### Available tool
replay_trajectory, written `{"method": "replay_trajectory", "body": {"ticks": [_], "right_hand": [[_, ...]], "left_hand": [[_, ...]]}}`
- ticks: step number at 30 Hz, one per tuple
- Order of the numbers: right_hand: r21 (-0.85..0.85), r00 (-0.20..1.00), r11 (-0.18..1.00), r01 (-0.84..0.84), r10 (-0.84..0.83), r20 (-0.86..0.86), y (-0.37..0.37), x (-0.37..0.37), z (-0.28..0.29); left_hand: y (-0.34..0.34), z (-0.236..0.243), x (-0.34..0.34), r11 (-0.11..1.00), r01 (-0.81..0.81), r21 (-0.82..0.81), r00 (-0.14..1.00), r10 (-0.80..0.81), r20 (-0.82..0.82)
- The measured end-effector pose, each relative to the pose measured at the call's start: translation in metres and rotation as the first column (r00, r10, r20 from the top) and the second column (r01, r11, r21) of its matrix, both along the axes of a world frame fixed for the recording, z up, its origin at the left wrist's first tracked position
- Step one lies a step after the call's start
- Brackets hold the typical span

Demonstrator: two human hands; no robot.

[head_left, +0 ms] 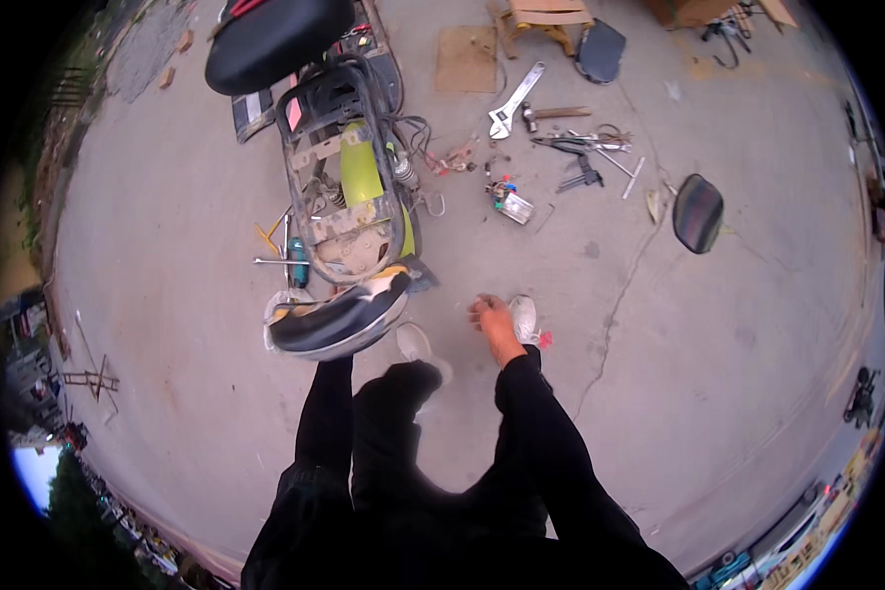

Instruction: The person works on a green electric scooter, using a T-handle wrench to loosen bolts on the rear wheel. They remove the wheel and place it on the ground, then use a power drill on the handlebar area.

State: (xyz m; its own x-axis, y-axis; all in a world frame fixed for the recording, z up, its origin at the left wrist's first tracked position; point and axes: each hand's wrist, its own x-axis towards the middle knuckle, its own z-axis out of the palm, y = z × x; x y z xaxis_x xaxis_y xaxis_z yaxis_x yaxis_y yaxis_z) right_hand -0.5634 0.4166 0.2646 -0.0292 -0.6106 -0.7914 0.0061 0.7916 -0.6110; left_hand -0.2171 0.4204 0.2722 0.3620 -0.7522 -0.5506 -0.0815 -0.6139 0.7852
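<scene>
My left hand (337, 290) grips a dark curved panel (339, 320) with yellow and white edges; clear plastic seems to hang at its left end. The panel is smeared by motion and hides most of that hand. It is raised in front of the near end of a scooter frame (348, 177), which has a lime-green part (358, 165) inside its metal tubes. Apart from the scooter, my right hand (490, 317) hangs over the floor beside my white shoe (524, 320). Its fingers are loosely bent, and nothing shows in them.
A black seat (280, 44) is at the scooter's far end. Left of the frame lie a green-handled tool (298, 264) and a T-shaped wrench (280, 262). Ahead right are an adjustable wrench (514, 101), a hammer (556, 113), pliers (560, 144), a wired metal box (513, 206) and a dark panel (698, 213).
</scene>
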Motion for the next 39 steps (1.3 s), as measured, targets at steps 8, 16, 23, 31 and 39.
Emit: {"method": "replay_trajectory", "body": {"ticks": [8, 16, 23, 31, 39], "right_hand": [[0.054, 0.954, 0.994, -0.091, 0.071, 0.292, -0.109, 0.036, -0.133], [0.263, 0.838, 0.963, 0.057, -0.19, 0.512, -0.152, 0.123, -0.232], [0.299, 0.542, 0.942, 0.15, -0.331, 0.772, -0.152, 0.165, -0.257], [0.348, 0.507, 0.929, 0.128, -0.363, 0.782, -0.139, 0.163, -0.249], [0.013, 0.823, 0.941, 0.338, -0.302, 0.481, -0.178, 0.116, -0.301]], "left_hand": [[-0.033, -0.086, -0.003, 0.958, -0.224, -0.181, 0.866, 0.11, -0.489], [-0.05, -0.154, 0.005, 0.888, -0.151, -0.434, 0.793, -0.153, -0.589], [-0.043, -0.165, 0.028, 0.92, 0.049, -0.389, 0.982, -0.114, -0.147], [-0.041, -0.146, -0.012, 0.896, -0.259, -0.36, 0.787, -0.02, -0.616], [-0.048, -0.176, -0.03, 0.892, -0.318, -0.322, 0.766, 0.042, -0.641]]}}
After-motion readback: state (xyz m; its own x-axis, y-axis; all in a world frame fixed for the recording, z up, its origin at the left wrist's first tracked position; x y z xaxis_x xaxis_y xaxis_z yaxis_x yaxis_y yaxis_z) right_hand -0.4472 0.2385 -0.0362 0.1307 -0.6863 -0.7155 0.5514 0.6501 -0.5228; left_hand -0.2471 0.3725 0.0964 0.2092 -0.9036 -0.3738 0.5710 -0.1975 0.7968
